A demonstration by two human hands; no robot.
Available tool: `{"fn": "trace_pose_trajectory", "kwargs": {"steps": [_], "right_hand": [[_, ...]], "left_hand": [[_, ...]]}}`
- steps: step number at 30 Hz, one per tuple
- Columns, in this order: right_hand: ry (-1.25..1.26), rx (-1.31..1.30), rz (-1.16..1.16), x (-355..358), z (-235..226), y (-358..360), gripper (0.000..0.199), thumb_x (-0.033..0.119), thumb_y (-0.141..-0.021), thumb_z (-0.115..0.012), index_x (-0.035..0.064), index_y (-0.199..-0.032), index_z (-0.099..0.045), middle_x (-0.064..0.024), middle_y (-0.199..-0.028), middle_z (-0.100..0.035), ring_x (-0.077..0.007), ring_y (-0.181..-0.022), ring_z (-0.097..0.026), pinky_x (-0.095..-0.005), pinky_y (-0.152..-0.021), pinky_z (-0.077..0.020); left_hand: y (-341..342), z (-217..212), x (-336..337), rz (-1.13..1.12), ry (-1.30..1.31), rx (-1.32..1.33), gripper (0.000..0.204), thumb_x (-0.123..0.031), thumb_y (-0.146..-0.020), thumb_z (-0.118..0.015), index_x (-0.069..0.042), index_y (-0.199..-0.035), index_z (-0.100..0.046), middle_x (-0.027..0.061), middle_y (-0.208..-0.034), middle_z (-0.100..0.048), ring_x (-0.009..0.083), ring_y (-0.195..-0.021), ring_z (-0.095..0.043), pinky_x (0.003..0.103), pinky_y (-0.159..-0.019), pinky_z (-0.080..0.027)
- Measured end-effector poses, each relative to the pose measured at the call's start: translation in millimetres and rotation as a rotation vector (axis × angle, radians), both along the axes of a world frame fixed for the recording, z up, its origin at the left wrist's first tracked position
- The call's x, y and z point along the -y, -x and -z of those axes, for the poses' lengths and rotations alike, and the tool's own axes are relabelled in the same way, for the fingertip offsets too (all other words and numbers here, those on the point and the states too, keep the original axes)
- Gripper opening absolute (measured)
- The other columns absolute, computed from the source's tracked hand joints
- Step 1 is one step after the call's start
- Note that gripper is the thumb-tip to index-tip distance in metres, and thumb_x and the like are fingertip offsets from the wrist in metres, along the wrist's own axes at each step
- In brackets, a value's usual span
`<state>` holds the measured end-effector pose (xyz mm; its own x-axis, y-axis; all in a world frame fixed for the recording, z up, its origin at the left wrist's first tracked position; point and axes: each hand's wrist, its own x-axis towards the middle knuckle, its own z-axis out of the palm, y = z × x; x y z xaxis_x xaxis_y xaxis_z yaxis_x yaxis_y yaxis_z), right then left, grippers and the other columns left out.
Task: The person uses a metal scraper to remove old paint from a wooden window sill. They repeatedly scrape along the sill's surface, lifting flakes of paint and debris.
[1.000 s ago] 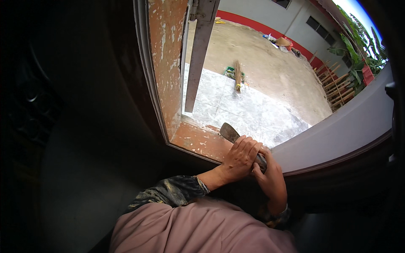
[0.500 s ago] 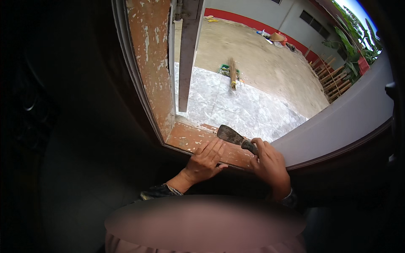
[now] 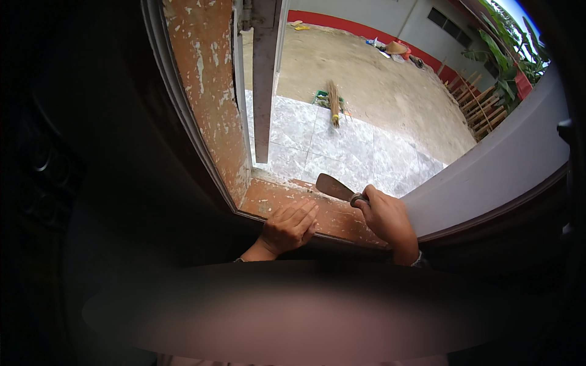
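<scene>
A putty knife (image 3: 333, 186) with a broad dark blade is in my right hand (image 3: 387, 219), whose fingers wrap round its handle. The blade points left, over the outer edge of the orange-brown window sill (image 3: 342, 221), which is scuffed with pale patches of peeled paint. I cannot tell whether the blade touches the sill. To the left, my left hand (image 3: 289, 224) rests flat on the sill near its inner edge, fingers stretched out and holding nothing. The upright frame side (image 3: 204, 79) at the left has the same flaking orange paint.
An open metal-framed casement (image 3: 266, 91) stands beyond the frame's left side. Outside, a stick broom (image 3: 334, 104) lies by a green dustpan on grey marbled tiles (image 3: 342, 146). Bare ground, a straw hat (image 3: 395, 47) and bamboo fencing (image 3: 485, 113) lie farther off. A white wall (image 3: 488, 171) borders the right.
My right hand has turned the putty knife and gripped its handle more fully, with the blade raised slightly. My left hand has slid a little left along the sill. The view has shifted slightly.
</scene>
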<state>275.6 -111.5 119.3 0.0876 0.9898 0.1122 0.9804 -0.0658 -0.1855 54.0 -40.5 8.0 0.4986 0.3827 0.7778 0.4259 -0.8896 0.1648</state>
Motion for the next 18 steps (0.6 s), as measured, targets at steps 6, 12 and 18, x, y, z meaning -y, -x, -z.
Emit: {"fn": "trace_pose_trajectory", "kwargs": {"steps": [6,12,18], "right_hand": [[0.005,-0.05,0.021,-4,0,3,0.021,0.019,-0.096,-0.054,0.0098,-0.114,-0.06,-0.0178,-0.083,-0.069,-0.0374,-0.079,-0.067,-0.0485,-0.07,-0.0507],[0.01,0.071,0.03,-12,-2,7,0.025,0.034,-0.097,-0.056,0.0116,-0.104,-0.066,-0.0159,-0.078,-0.07,-0.0358,-0.073,-0.068,-0.0476,-0.067,-0.0512],[-0.028,0.115,-0.024,-28,1,8,0.032,0.042,-0.096,-0.059,0.0126,-0.09,-0.071,-0.0123,-0.069,-0.069,-0.0324,-0.068,-0.068,-0.0443,-0.061,-0.0492]], "left_hand": [[0,-1,0,-0.022,-0.007,0.0,0.024,-0.017,-0.088,-0.062,-0.011,-0.108,-0.074,0.0038,-0.112,-0.073,0.0207,-0.102,-0.07,0.034,-0.09,-0.055],[0,-1,1,-0.017,-0.002,0.007,0.025,-0.017,-0.088,-0.062,-0.011,-0.109,-0.074,0.0037,-0.112,-0.073,0.0202,-0.102,-0.07,0.033,-0.089,-0.055],[0,1,0,-0.008,-0.002,0.017,0.025,-0.017,-0.088,-0.063,-0.011,-0.109,-0.074,0.0038,-0.112,-0.073,0.0195,-0.1,-0.07,0.033,-0.088,-0.055]]}}
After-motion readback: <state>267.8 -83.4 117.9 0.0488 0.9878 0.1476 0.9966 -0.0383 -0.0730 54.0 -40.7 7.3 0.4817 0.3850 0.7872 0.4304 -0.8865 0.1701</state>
